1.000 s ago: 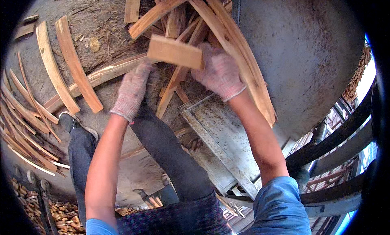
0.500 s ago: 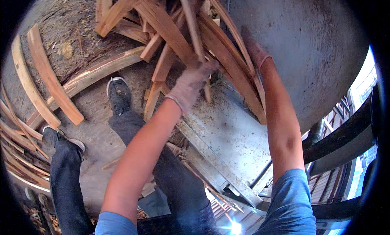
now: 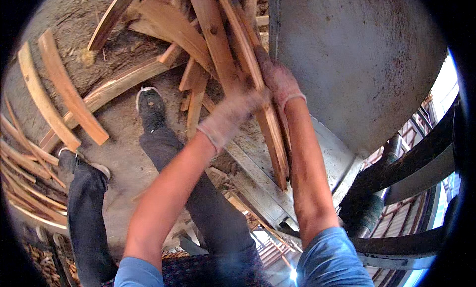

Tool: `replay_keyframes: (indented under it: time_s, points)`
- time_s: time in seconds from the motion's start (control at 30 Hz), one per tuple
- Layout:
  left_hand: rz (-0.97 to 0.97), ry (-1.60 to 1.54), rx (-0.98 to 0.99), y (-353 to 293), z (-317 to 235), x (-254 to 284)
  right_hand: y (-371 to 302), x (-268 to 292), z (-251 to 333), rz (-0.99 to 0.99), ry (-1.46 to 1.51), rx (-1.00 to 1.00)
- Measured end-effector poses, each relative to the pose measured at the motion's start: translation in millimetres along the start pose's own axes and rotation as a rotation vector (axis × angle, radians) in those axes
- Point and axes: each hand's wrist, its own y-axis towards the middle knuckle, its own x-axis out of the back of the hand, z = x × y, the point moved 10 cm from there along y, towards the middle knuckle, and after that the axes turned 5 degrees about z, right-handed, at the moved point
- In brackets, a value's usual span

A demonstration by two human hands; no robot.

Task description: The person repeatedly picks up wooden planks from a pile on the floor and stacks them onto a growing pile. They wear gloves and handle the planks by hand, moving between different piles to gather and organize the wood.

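Note:
A bundle of long, sawn wooden strips (image 3: 271, 136) stands slanted between my hands, its lower end over a grey metal ledge (image 3: 325, 145). On its right side my right hand (image 3: 283, 85), in a pale, dirty work glove, is closed against the strips; its fingers are partly hidden behind them. My left hand (image 3: 228, 116), gloved too and smeared by motion, reaches across from the left, with its fingers closed over the front of the same strips. Several more boards (image 3: 214, 36) fan out above and left of the hands, one with a dark knot.
A large grey metal panel (image 3: 357, 64) rises on the right. Two curved boards (image 3: 72, 88) and a longer timber (image 3: 121, 86) lie on the dirty ground at left, by my shoes. More strips (image 3: 32, 178) are heaped at the far left. Dark curved bars (image 3: 411, 173) stand at lower right.
My right hand has moved left, away from the metal panel, bringing the strips toward my left hand. The bundle is narrower and stands steeper. Some boards above have shifted.

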Motion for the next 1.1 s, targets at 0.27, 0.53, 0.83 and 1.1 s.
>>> replay_keyframes:
  time_s: [0.27,0.53,0.83,1.1]
  points:
    - [-0.097,-0.213,0.091,-75.3,-7.3,4.3,-63.8,-45.4,26.4,-0.014,0.441,-0.08]
    - [-0.187,-0.057,0.212,-247.0,-44.4,16.6,-247.3,-40.7,158.6,-0.429,0.567,-0.176]
    - [-0.536,0.126,-0.085,-401.5,-151.2,89.7,-249.2,-98.1,338.4,-0.232,0.809,0.297]
    - [-0.925,0.482,-0.326,-362.9,-252.9,305.4,-99.1,-57.7,332.5,-0.541,0.409,0.441]
